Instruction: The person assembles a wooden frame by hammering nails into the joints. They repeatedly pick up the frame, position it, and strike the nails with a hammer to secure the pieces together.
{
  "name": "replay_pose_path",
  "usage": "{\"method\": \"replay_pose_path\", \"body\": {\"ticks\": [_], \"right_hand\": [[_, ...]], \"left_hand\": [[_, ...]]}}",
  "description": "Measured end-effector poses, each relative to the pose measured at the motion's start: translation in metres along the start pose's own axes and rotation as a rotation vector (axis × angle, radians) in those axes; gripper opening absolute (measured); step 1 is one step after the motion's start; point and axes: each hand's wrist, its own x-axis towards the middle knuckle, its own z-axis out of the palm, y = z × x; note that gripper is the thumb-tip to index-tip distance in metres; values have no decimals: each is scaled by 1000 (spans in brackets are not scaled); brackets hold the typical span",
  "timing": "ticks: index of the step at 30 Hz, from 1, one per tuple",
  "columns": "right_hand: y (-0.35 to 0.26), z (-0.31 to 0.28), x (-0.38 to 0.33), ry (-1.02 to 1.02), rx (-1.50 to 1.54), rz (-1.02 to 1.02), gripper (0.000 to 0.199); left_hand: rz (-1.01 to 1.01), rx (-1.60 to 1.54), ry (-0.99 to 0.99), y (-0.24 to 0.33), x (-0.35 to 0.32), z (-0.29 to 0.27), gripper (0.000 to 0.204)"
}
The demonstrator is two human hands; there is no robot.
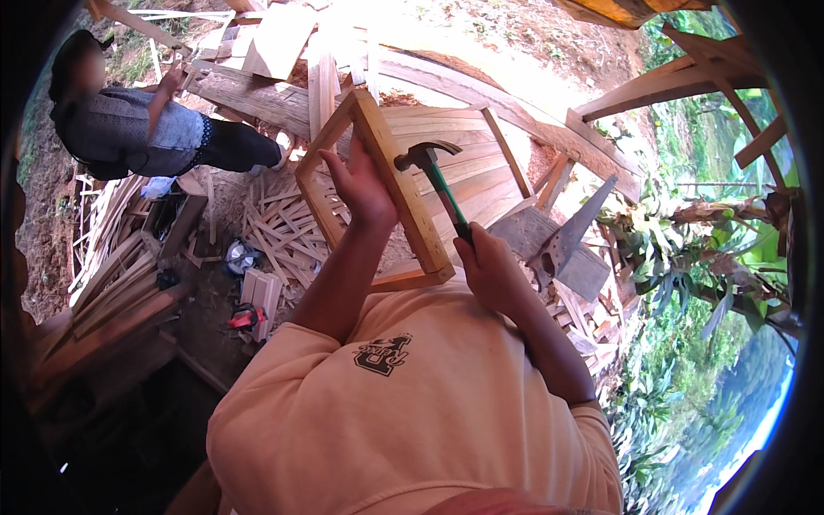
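In my right hand (493, 266) is a claw hammer (442, 190) with a green and black handle, my fingers wrapped round its lower end. The hammer's head lies over the upper rail of a wooden frame (399, 184); whether it touches is hard to tell. My left hand (367, 184) steadies this frame from its inner side, thumb sticking out and fingertips partly hidden behind the rail. The frame stands tilted in front of my chest. Just beyond it is a slatted wooden panel (446, 137).
A handsaw (571, 236) rests by a grey board (584, 273) on my right. Wood offcuts (270, 223) litter the ground, near a red and black tool (247, 318). Long strips (112, 283) are stacked at left. Another person (163, 129) stands at the far left by a thick beam (257, 99).
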Motion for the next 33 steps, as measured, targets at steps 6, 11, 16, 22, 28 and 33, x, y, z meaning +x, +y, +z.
{"method": "replay_pose_path", "body": {"ticks": [6,11,16,22,28,33], "right_hand": [[-31,-41,-11,362,546,174,28],[20,6,-18,46,-86,-84,26],[-18,-42,-33,215,455,234,29],[-2,-11,-47,-27,41,124,23],[-10,-27,-44,341,527,337,25],[-1,-29,-46,76,204,168,25]], "left_hand": [[-1,-44,-43,0,6,-10,112],[-61,-103,27,0,6,-7,107],[-49,-64,63,-2,8,-10,104],[-42,-76,64,4,9,-13,102],[-77,-124,131,-4,9,-22,97],[-74,-142,115,2,7,-18,95]]}}
